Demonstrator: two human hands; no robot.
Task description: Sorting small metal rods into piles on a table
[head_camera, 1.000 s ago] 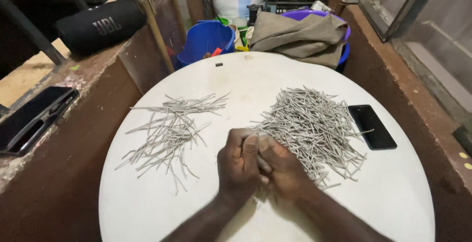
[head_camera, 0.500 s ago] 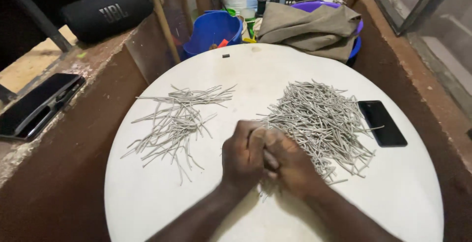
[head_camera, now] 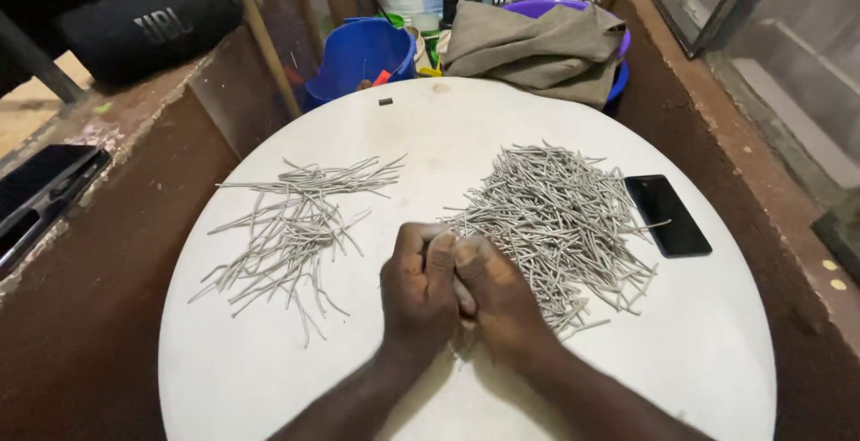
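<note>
Both fists meet at the table's (head_camera: 269, 387) near middle: left hand (head_camera: 417, 284) and right hand (head_camera: 497, 293) curled tight, knuckles touching, fingers pressed shut around a grey stick (head_camera: 465, 301) barely visible between them; how it is pinched I cannot tell. Left pile (head_camera: 291, 231) is thin and loosely scattered; right pile (head_camera: 560, 217) is dense, far bigger, touching the right hand. Judged from that, most sticks are unworked; a phone (head_camera: 667, 214) lies just beside the right pile.
</note>
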